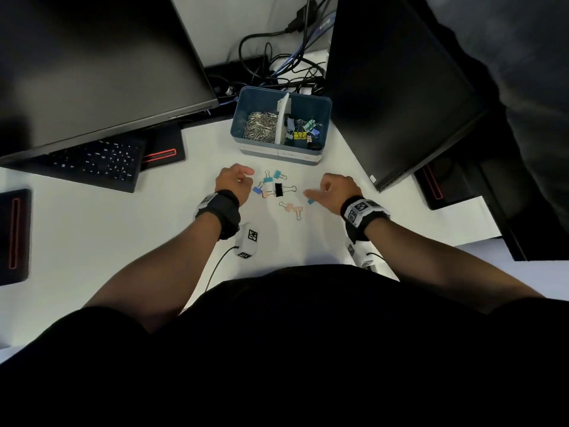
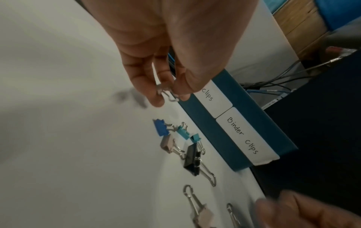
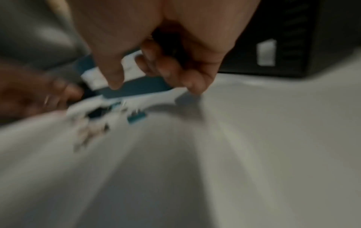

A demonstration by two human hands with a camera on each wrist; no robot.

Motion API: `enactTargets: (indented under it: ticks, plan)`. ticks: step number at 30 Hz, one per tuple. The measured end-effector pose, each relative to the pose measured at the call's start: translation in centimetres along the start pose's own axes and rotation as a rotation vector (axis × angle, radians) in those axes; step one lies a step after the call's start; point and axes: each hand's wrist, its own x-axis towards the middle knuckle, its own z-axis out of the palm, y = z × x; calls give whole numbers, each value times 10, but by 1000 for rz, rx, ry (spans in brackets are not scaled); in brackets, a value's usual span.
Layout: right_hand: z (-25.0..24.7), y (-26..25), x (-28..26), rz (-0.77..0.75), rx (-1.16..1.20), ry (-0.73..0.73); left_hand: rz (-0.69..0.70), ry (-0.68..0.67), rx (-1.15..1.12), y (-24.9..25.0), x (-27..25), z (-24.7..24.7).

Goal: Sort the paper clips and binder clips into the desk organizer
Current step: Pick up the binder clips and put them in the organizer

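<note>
Your right hand [image 1: 334, 192] hangs over the desk [image 1: 92, 235], fingers loosely curled, holding nothing. Your left hand [image 2: 166, 61] pinches a paper clip [image 2: 168, 94]: light, springy wire, slippery, so grip its loops. Eight binder clips [image 1: 278, 190] lie between your hands. Beyond them stands the desk organizer [image 1: 323, 131], partly filled.
</note>
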Motion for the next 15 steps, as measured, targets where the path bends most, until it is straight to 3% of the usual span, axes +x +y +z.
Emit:
enactTargets:
  ticks: [5, 8, 12, 15]
  plan:
    - [15, 13, -3, -149, -140, -40, 22, -45, 114, 1, -9, 5]
    - [19, 9, -4, -181, -173, 15, 76, -28, 211, -6, -13, 10]
    - [22, 2, -5, -155, -207, 38, 199, -39, 429, -13, -14, 22]
    - [25, 3, -8, -108, -214, 38, 213, -61, 498, -18, -20, 32]
